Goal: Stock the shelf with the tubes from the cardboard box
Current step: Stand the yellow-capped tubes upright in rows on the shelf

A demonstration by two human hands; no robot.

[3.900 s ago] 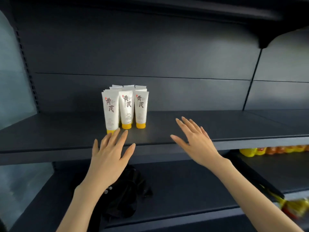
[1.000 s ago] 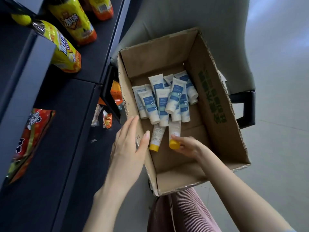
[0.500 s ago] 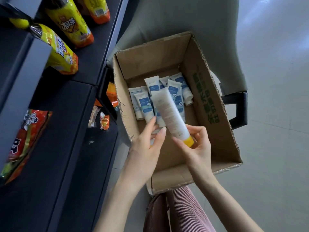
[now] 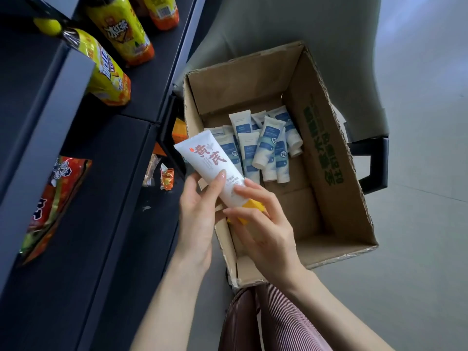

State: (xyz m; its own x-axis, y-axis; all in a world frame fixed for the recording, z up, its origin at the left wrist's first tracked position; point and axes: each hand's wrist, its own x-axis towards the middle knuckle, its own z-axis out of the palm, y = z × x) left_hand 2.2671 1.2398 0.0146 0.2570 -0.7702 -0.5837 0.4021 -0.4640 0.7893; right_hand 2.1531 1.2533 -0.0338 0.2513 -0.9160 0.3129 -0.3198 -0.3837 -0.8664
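I look down into an open cardboard box [image 4: 326,158] standing on a grey chair. A white tube with red characters and a yellow cap [image 4: 212,164] is held over the box's left edge, tilted up to the left. My left hand [image 4: 200,211] grips its middle from the left. My right hand [image 4: 260,224] holds its lower end by the cap. A second yellow cap shows just under my right fingers, its tube hidden. Several white and blue tubes [image 4: 260,145] lie piled at the far end of the box.
Dark shelves [image 4: 101,211] run down the left, close beside the box. Yellow drink bottles [image 4: 119,29] stand on an upper level and a red snack bag [image 4: 53,198] lies lower down. Small wrapped snacks [image 4: 166,177] lie near the box. Grey floor [image 4: 417,249] spreads to the right.
I turned from the shelf down to the box. My right hand lifted a yellow-capped tube out, and my left hand came in and took hold of it. The tube now shows its printed side.
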